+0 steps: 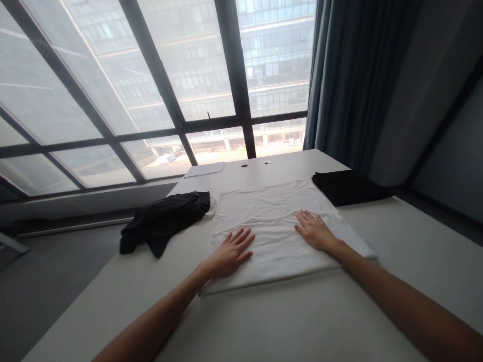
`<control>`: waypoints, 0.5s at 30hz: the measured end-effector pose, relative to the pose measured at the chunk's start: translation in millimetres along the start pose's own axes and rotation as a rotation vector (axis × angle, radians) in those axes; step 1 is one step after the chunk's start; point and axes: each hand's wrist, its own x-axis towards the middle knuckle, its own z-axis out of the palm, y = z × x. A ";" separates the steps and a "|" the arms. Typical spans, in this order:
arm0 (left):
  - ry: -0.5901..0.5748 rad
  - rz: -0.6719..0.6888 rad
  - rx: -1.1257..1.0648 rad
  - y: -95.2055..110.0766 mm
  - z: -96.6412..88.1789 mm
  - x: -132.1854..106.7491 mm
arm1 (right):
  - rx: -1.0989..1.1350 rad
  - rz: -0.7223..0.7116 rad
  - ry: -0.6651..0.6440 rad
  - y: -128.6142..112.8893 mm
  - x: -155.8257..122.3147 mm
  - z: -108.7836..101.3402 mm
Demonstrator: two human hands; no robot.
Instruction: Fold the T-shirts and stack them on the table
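The window (pixel 188 60) takes up most of the far side, with the white table (pixel 256 322) in front of it and the curtain (pixel 341 85) hanging to the right. On the table, in the middle and just in front of the person, lies the white cloth (pixel 273 231), spread fairly flat, with creases running across it between and beyond the hands. The dark cloth (pixel 166 218) sits bunched to its left and seems to overhang the table's left edge; the black cloth (pixel 350 187), flatter, lies by the far right corner of the white cloth, whether touching is hard to tell. The paper (pixel 204 169) lies near the table's far left corner.

The left hand (pixel 228 255) rests palm down on the white cloth's left part, fingers straight and spread, gripping nothing. The right hand (pixel 316 232) lies palm down on the right part, fingers extended and closer together, also gripping nothing.

Uneven pressure from the two palms could skew the white cloth or push its creases into a firmer ridge. A wide sweep of the left arm could nudge the dark cloth, whose overhang might then pull it to the floor
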 end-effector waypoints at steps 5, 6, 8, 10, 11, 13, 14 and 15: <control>-0.025 -0.106 -0.064 40.1 -19.8 33.3 | -0.036 0.025 -0.004 -2.7 1.5 2.7; 0.010 -0.054 -0.051 49.7 -20.3 41.9 | -0.038 0.027 -0.004 -3.8 2.0 2.7; 0.058 0.030 -0.022 64.6 -15.8 56.8 | -0.033 0.021 0.001 -4.8 2.6 2.1; 0.078 0.062 0.006 71.6 -5.9 66.1 | -0.023 0.011 0.011 -1.2 2.0 0.2; 0.084 0.062 0.018 72.2 -0.3 68.6 | -0.024 0.009 0.012 3.8 0.7 -1.2; 0.101 0.055 0.038 70.1 9.5 70.2 | -0.044 0.013 0.007 22.1 -4.4 -5.0; 0.112 0.052 0.045 68.4 13.0 70.2 | -0.064 0.026 0.011 35.3 -8.3 -7.4; 0.119 0.050 0.050 66.9 15.2 69.9 | -0.087 0.043 0.016 50.5 -12.9 -10.0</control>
